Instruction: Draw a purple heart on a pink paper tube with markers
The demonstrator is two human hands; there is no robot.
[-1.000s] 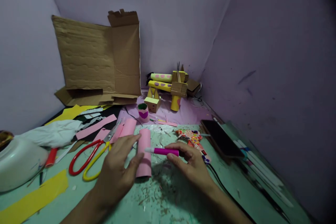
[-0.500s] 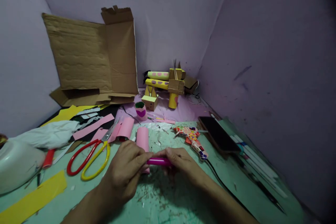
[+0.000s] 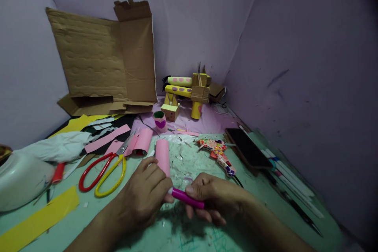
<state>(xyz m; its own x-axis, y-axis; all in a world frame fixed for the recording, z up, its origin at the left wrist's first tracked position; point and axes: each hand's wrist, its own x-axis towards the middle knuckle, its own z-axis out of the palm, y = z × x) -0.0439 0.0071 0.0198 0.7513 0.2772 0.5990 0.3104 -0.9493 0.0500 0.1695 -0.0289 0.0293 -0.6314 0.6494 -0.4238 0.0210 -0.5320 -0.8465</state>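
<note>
A magenta marker [image 3: 189, 199] lies between my two hands, tilted down to the right. My right hand [image 3: 208, 195] pinches its magenta part between thumb and fingers. The fingers of my left hand [image 3: 149, 189] are wrapped round its pale left end, most of which they hide. Just beyond my left hand stretches a pink paper roll [image 3: 162, 155]. Left of that hand are scissors [image 3: 110, 173] with one red and one yellow handle.
A patterned glue gun [image 3: 217, 151] and a phone [image 3: 249, 149] lie to the right, with white markers beyond. Cardboard [image 3: 97, 59] stands at the back left, near yellow craft figures [image 3: 196, 94]. A yellow strip [image 3: 38, 218] lies front left.
The marker has gone from level to tilted, its right end lower. My right hand has turned and moved right and down, showing more of the marker. The view has shifted slightly.
</note>
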